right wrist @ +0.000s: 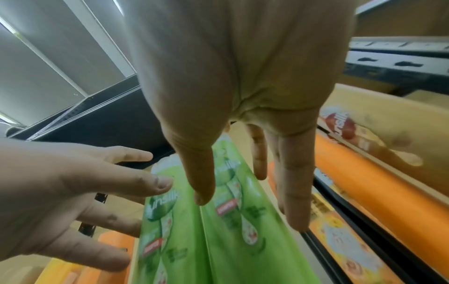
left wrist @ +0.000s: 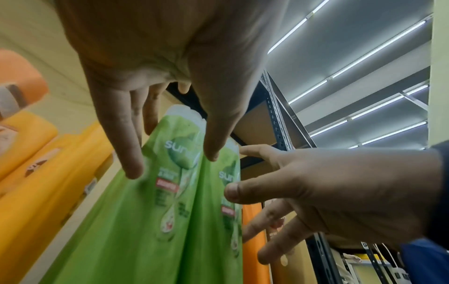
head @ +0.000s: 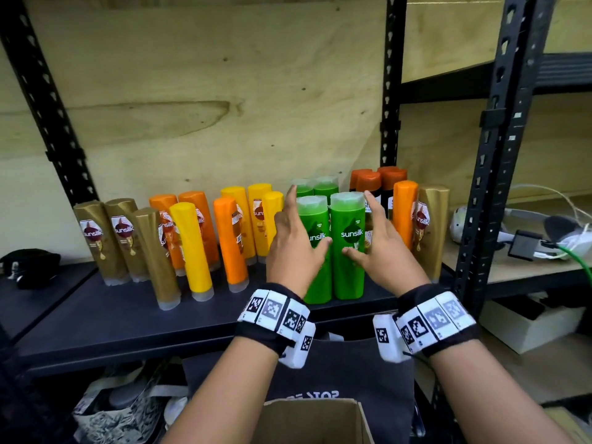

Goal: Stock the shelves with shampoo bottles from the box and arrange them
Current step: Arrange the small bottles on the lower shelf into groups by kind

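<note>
Bracketing two green plastic Sunsilk shampoo bottles at the near edge of the dark metal shelf, I keep my left hand on their left flank and my right hand on their right. Both sets of fingers are straight and spread, thumbs laid across the labels; nothing is curled round either bottle. Two more green bottles stand directly behind the pair. Stocking looks well advanced, by my reading: gold bottles, orange and yellow bottles stand to the left, some leaning, while orange-capped dark bottles and one more gold bottle sit right. What remains in the brown cardboard box below I cannot tell; straightening the leaning ones seems left. Room is tight: the green pair stands almost at the shelf's front lip, neighbours close on both sides, and a black perforated upright bounds the right. Bare shelf lies near-left.
</note>
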